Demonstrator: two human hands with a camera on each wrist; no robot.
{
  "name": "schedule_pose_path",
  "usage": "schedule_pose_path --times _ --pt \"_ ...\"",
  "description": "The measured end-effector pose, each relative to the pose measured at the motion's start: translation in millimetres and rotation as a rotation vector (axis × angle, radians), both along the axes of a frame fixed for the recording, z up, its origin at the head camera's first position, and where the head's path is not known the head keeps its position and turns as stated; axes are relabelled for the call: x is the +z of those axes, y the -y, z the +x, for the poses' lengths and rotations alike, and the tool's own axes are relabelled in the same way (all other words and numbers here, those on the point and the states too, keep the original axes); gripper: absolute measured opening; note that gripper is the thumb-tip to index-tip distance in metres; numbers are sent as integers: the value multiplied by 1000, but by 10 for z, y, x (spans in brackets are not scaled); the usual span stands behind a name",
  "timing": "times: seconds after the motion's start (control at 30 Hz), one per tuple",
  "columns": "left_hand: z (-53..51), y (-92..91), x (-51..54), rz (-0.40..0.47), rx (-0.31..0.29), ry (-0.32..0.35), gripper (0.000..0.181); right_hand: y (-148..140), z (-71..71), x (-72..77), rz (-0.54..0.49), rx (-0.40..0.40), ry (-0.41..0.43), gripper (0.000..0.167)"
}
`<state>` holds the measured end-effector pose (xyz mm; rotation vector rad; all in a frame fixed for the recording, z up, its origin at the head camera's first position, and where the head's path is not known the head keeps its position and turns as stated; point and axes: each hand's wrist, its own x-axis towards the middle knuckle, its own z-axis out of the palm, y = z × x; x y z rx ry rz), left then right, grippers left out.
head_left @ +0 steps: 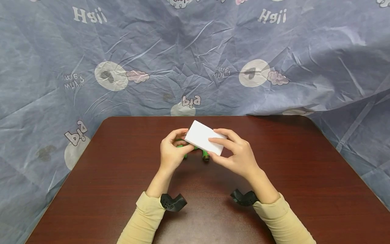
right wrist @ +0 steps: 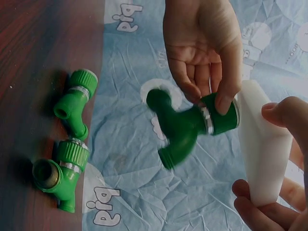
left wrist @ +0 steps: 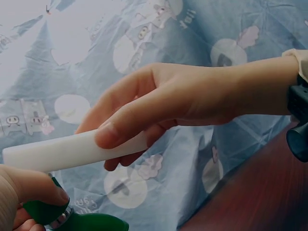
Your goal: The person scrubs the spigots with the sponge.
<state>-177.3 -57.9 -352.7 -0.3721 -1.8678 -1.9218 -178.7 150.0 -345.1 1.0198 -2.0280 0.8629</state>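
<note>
My right hand (head_left: 243,157) grips a white rectangular block (head_left: 202,137), thumb on one side and fingers on the other; the block is held tilted above the table. My left hand (right wrist: 207,48) pinches a green Y-shaped pipe fitting (right wrist: 180,125) by its ribbed end, beside a silver band. That end is right at the block's face; whether they touch I cannot tell. From the head view the block hides most of the held fitting. Two more green fittings (right wrist: 74,103) lie on the table, one with a brass-coloured opening (right wrist: 47,174).
The dark reddish-brown table (head_left: 122,189) has rounded far corners. A wrinkled blue-grey printed sheet (head_left: 182,67) hangs behind it. Black camera mounts (head_left: 173,202) sit on both wrists at the sleeve cuffs.
</note>
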Motion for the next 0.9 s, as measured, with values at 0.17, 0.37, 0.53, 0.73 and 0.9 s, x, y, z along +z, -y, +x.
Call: schedule_pose_path --times 0.17,0.37,0.53,0.73,0.9 --pt "144 -30 169 -84 43 -9 38 6 9 -2 8 -52 -3 30" --pt "147 -33 155 -105 34 -55 39 -27 5 17 -50 -121 -1 30" --pt "21 -19 -27 -116 34 -81 45 -27 -2 25 -56 -51 -11 28" --pt "-33 -15 -107 -153 87 -110 44 -32 -8 16 -30 -76 -20 27" --pt "-35 -19 -108 -180 112 -123 39 -43 -8 15 -58 -151 10 29"
